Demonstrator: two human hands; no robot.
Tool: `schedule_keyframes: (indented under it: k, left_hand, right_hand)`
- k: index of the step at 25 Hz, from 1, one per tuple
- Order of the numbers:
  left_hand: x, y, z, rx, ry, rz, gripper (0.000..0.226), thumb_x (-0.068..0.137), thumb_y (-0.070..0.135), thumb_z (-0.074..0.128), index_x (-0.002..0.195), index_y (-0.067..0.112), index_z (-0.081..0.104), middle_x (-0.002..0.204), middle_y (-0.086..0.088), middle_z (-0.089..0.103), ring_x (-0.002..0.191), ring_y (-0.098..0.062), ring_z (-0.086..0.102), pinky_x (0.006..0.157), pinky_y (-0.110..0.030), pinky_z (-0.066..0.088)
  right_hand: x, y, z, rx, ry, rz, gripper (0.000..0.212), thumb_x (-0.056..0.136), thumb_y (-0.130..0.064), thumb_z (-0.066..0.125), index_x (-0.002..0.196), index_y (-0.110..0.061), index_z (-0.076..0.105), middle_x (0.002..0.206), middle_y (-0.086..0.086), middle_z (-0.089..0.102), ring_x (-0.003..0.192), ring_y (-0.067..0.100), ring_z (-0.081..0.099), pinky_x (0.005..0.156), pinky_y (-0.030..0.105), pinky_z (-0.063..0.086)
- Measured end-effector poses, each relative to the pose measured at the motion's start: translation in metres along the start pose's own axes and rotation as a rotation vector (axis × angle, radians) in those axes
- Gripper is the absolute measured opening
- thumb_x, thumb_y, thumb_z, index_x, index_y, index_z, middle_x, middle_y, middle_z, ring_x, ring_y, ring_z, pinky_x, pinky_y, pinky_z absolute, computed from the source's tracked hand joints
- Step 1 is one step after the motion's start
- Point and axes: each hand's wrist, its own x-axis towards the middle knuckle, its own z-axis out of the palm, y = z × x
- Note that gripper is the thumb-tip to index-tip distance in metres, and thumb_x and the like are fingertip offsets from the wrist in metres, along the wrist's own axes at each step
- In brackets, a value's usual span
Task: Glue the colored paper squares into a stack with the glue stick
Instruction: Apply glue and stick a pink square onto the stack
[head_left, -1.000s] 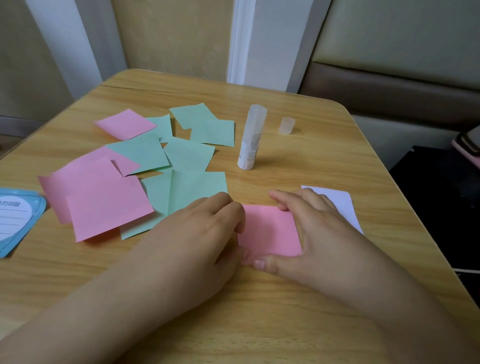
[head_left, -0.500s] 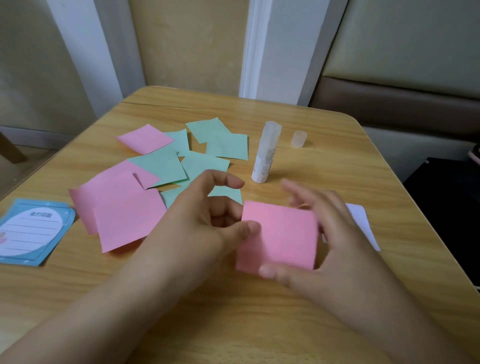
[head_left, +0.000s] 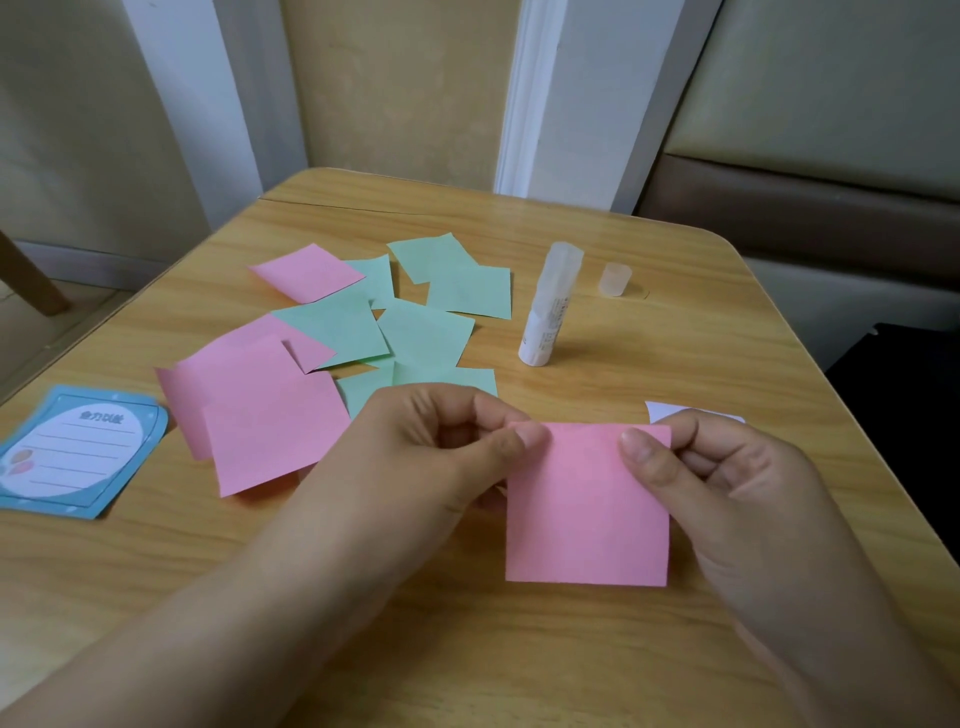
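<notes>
A pink paper square (head_left: 584, 512) hangs upright above the wooden table (head_left: 649, 358), held by its two top corners. My left hand (head_left: 431, 452) pinches the top left corner between thumb and fingers. My right hand (head_left: 727, 483) pinches the top right corner the same way. Several loose pink squares (head_left: 270, 421) and green squares (head_left: 423, 332) lie scattered on the table behind my left hand. The glue stick (head_left: 548, 306) stands upright and uncapped beyond the papers, with its clear cap (head_left: 614, 279) beside it on the right.
A blue-framed note card (head_left: 78, 452) lies at the table's left edge. A white paper (head_left: 662, 410) peeks out behind my right hand. A wall and a padded seat stand beyond the table's far edge; dark floor lies to the right.
The pink square was flat on the table under both hands; both hands have lifted it and now hold it upright by its top corners. The camera has tilted up.
</notes>
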Motion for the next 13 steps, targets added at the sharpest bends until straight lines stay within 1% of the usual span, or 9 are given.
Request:
schedule_keyframes:
  k: [5,7,9,10,12,13]
  left_hand:
    - [-0.0007,0.0,-0.0003,0.03,0.024,0.026,0.023,0.062,0.039,0.068,0.071,0.019,0.075,0.071,-0.004,0.073,0.07,-0.021,0.069,0.083,-0.046,0.055]
    - [-0.001,0.0006,0.0005,0.033,0.031,0.032,0.02,0.064,0.036,0.068,0.071,0.019,0.074,0.07,-0.003,0.073,0.067,-0.018,0.068,0.082,-0.044,0.055]
    - [-0.0013,0.001,0.0017,0.032,0.046,0.031,0.021,0.063,0.037,0.067,0.071,0.018,0.073,0.069,-0.003,0.072,0.066,-0.017,0.068,0.082,-0.044,0.055]
    - [-0.0014,0.0012,0.0022,0.042,0.055,0.032,0.022,0.063,0.038,0.066,0.072,0.019,0.073,0.07,-0.003,0.072,0.067,-0.018,0.068,0.083,-0.046,0.054]
    - [-0.0014,0.0017,0.0029,0.064,0.076,0.035,0.024,0.063,0.041,0.065,0.073,0.019,0.072,0.07,-0.003,0.072,0.068,-0.02,0.067,0.085,-0.05,0.053]
    - [-0.0015,0.0017,0.0029,0.07,0.087,0.039,0.025,0.063,0.041,0.065,0.073,0.019,0.072,0.07,-0.004,0.072,0.069,-0.022,0.067,0.086,-0.052,0.053]
  right_hand:
    - [0.0004,0.0011,0.0013,0.008,0.02,-0.046,0.017,0.062,-0.034,0.074,0.064,-0.018,0.069,0.06,0.004,0.067,0.055,0.01,0.056,0.053,0.015,0.045]
    - [0.0005,0.0009,0.0016,0.012,0.021,-0.049,0.014,0.064,-0.032,0.071,0.064,-0.018,0.069,0.059,0.004,0.066,0.056,0.011,0.056,0.052,0.015,0.045]
    - [0.0005,0.0021,0.0007,0.003,0.017,-0.05,0.015,0.068,-0.028,0.079,0.065,-0.017,0.069,0.06,0.005,0.066,0.057,0.011,0.056,0.053,0.016,0.045]
    - [0.0003,0.0028,-0.0001,0.004,0.009,-0.05,0.014,0.069,-0.026,0.08,0.066,-0.017,0.069,0.061,0.005,0.067,0.057,0.011,0.057,0.054,0.016,0.046]
    - [0.0002,0.0027,-0.0007,0.017,-0.006,-0.047,0.008,0.069,-0.026,0.071,0.066,-0.018,0.07,0.063,0.006,0.068,0.058,0.012,0.059,0.056,0.018,0.047]
    - [-0.0002,0.0021,-0.0008,0.017,-0.008,-0.049,0.009,0.068,-0.027,0.072,0.066,-0.019,0.07,0.063,0.007,0.069,0.058,0.012,0.059,0.057,0.019,0.047]
